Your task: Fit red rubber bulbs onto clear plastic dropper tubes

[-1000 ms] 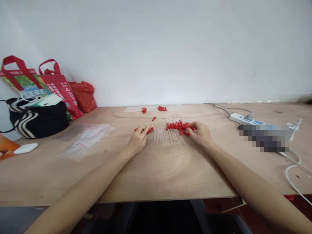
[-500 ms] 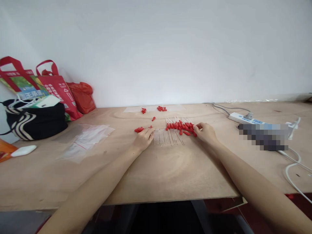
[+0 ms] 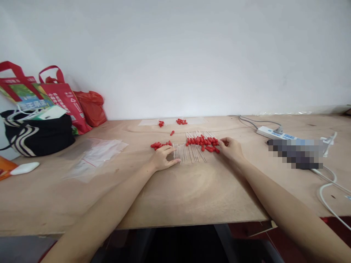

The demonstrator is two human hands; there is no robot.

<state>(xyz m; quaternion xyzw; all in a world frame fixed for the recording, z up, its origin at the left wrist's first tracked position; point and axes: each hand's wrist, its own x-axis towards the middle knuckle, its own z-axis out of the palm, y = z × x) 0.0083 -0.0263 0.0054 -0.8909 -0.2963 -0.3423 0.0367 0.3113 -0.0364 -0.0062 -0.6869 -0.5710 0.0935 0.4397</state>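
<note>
Thin clear tubes [image 3: 194, 153] lie in rows side by side on the wooden table, some below and some above a pile of red rubber bulbs [image 3: 201, 140]. My left hand [image 3: 164, 157] rests at the left end of the lower row, thumb and fingers apart around the tube ends, with nothing plainly gripped. Just behind it sits a smaller heap of red bulbs [image 3: 157, 145]. My right hand [image 3: 231, 148] is at the right edge of the main pile. Its thumb and index fingertips are close together beside the outermost bulbs; whatever is between them is too small to make out.
Two small groups of red bulbs [image 3: 181, 121] lie on clear plastic bags by the wall, with a single bulb [image 3: 172, 133] nearer. Flat zip bags [image 3: 101, 153] are spread on the left. Carrier bags [image 3: 63, 98] stand beyond. A power strip [image 3: 276, 134] with cables lies right.
My left hand has opened, its thumb now spread away from the fingers, and the heap behind it shows more. My right hand stays almost in place; several bulbs beside it have shifted slightly.
</note>
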